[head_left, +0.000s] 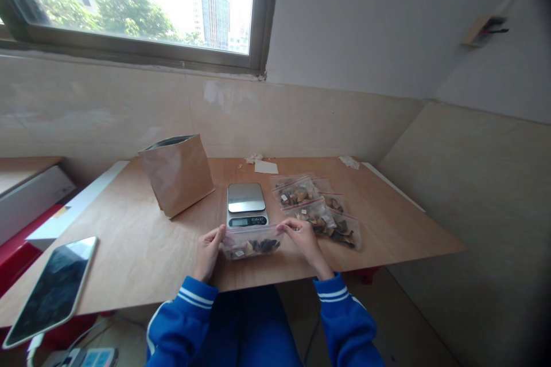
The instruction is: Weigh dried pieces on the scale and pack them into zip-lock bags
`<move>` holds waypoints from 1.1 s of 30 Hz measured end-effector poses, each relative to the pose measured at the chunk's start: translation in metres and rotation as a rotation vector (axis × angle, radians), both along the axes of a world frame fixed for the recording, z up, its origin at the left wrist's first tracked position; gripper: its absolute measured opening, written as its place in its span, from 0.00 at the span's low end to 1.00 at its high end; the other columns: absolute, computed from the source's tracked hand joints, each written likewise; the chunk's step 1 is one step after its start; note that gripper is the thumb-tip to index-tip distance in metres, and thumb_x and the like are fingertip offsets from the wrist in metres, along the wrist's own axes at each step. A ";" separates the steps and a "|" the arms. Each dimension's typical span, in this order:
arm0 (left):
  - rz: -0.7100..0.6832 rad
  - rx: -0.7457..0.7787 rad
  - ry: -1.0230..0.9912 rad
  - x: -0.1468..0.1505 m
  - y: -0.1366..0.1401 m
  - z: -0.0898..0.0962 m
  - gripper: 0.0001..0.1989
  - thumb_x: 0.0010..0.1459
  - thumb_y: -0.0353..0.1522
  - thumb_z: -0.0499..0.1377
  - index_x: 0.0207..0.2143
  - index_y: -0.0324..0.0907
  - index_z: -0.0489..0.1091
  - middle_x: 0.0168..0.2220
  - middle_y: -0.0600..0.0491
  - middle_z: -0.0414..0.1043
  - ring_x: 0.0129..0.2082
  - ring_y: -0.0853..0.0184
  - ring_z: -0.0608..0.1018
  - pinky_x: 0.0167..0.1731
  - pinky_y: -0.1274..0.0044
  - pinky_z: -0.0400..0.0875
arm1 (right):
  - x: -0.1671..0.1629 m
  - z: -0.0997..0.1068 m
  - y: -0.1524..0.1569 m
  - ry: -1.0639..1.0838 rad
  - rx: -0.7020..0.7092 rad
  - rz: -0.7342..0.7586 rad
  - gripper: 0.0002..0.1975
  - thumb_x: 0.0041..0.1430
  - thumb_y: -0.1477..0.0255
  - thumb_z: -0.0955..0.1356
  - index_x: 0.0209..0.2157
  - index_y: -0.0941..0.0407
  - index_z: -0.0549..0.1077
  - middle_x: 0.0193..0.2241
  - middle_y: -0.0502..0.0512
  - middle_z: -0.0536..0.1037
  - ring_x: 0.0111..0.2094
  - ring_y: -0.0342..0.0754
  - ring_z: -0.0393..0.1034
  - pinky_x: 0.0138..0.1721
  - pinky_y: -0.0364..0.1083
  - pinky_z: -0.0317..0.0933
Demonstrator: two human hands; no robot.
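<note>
Clear bag [251, 242], with dark and tan pieces [266, 246] inside, is held near the middle of the front edge of the table [163, 266]; one upper corner is pinched between thumb and fingers of the left hand [209, 251], the other likewise by the right hand [302, 239]; the top edge is thus stretched between the two hands, just in front of the scale [246, 199]; whether the bottom rests on the table cannot be told. The step in hand is judged to be handling of the bag's closure; whether the closure is sealed cannot be made out. For the next move, both pinches should be kept level and the top edge taut, so that the contents are not tipped. Similar filled bags [318, 212] are piled toward the right edge; a paper bag [178, 175] is stood toward the rear left corner.
</note>
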State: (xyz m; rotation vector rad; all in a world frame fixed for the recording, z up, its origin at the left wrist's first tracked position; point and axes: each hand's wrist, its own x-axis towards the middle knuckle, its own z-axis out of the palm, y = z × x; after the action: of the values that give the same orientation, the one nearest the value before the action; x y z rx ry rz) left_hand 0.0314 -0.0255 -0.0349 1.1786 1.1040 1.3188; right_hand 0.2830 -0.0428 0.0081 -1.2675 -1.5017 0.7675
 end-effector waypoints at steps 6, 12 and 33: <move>-0.055 -0.039 -0.037 0.005 0.001 -0.003 0.23 0.55 0.50 0.58 0.23 0.39 0.74 0.23 0.52 0.72 0.24 0.68 0.72 0.27 0.78 0.66 | 0.073 -0.007 -0.003 0.076 -0.026 -0.307 0.27 0.52 0.46 0.66 0.27 0.58 0.74 0.15 0.51 0.72 0.19 0.47 0.67 0.24 0.45 0.60; -0.051 -0.040 -0.023 0.005 0.002 -0.006 0.21 0.57 0.48 0.57 0.25 0.39 0.73 0.23 0.54 0.70 0.25 0.69 0.70 0.27 0.79 0.64 | 0.123 -0.009 0.005 -0.466 0.139 -0.719 0.29 0.59 0.47 0.60 0.39 0.60 0.73 0.33 0.64 0.77 0.35 0.56 0.71 0.38 0.52 0.63; 0.304 0.057 0.305 -0.020 0.005 -0.003 0.19 0.60 0.46 0.51 0.34 0.41 0.71 0.35 0.50 0.72 0.38 0.62 0.73 0.39 0.71 0.68 | 0.054 -0.076 0.025 -0.894 0.219 -0.528 0.25 0.68 0.67 0.52 0.63 0.56 0.59 0.63 0.60 0.62 0.65 0.54 0.50 0.62 0.59 0.47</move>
State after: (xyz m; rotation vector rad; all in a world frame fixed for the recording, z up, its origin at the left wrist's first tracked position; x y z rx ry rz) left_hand 0.0111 -0.0208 -0.0383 1.3227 1.5218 1.4367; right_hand 0.3374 -0.0178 -0.0674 -1.8354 -1.7181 -0.3698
